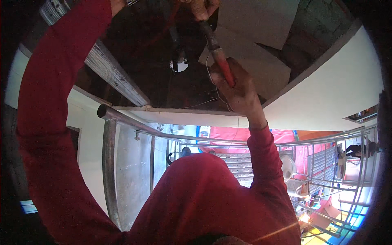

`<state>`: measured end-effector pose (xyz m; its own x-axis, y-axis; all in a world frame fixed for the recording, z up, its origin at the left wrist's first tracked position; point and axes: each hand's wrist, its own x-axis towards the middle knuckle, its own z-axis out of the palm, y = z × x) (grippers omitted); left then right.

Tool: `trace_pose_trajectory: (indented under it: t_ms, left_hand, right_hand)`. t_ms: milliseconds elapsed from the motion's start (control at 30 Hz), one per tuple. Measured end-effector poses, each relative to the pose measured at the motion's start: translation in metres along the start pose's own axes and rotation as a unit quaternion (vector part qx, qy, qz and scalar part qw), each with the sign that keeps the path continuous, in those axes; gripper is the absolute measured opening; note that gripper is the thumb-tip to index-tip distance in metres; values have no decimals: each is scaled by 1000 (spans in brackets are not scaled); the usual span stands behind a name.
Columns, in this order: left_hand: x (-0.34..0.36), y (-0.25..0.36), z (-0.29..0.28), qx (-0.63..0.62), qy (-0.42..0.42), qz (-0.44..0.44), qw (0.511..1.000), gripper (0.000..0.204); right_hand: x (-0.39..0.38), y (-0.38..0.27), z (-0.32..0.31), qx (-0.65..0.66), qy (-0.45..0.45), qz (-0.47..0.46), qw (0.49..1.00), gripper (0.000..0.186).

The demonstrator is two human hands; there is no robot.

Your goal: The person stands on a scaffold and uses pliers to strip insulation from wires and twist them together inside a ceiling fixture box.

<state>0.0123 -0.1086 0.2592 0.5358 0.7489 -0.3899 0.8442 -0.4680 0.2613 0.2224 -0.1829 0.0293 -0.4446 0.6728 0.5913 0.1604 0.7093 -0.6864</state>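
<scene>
My right hand (239, 92), raised into a dark ceiling opening, is closed round the red handle of a tool (224, 65) with a dark, thick shaft. The kind of tool is not clear. At its upper end are curled fingers, seemingly those of my left hand (200, 8), cut by the top edge. What they grip is hidden. My left arm (43, 110) rises along the left side, and its wrist leaves the picture at the top, beside a shiny metal band (131, 2). A thin pale wire (209, 69) hangs past the tool and my right hand.
A perforated metal channel (116, 75) slants along the opening's left side. Inside are a bright round hole (179, 66) and grey-brown panels (255, 61). The white ceiling edge (326, 85) borders it. Below stand a metal pipe frame (109, 163), curved railings (359, 179) and a pink sheet (228, 133).
</scene>
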Motion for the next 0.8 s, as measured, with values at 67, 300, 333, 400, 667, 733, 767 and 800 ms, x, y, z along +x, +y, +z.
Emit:
trace_pose_trajectory:
  t_ms: [67, 300, 333, 400, 667, 733, 767, 800]
  left_hand:
    - [2, 3, 0, 13, 20, 10, 1000, 21]
    - [-1, -7, -4, -38, 43, 57, 997, 29]
    - [12, -9, -3, -46, 47, 108, 992, 31]
    - [14, -11, 0, -65, 49, 109, 991, 30]
    - [6, -15, 7, -152, 79, 126, 977, 30]
    - [-3, -9, 5, -124, 79, 74, 986, 33]
    - [0, -8, 4, -124, 77, 78, 986, 33]
    - [3, -7, 1, -62, 69, 79, 993, 34]
  right_hand:
    - [-4, 0, -4, 65, -10, 42, 997, 31]
    - [-6, -12, 9, 439, -106, 158, 878, 43]
    - [-9, -3, 15, 554, -81, 134, 818, 46]
    - [-13, 5, 31, 621, -71, 113, 772, 47]
    - [-10, 1, 42, 898, -167, -24, 406, 45]
    - [-14, 7, 25, 711, -141, 40, 688, 47]
    - [-14, 8, 19, 625, -130, 64, 767, 48]
    - [-13, 3, 17, 520, -79, 109, 844, 50]
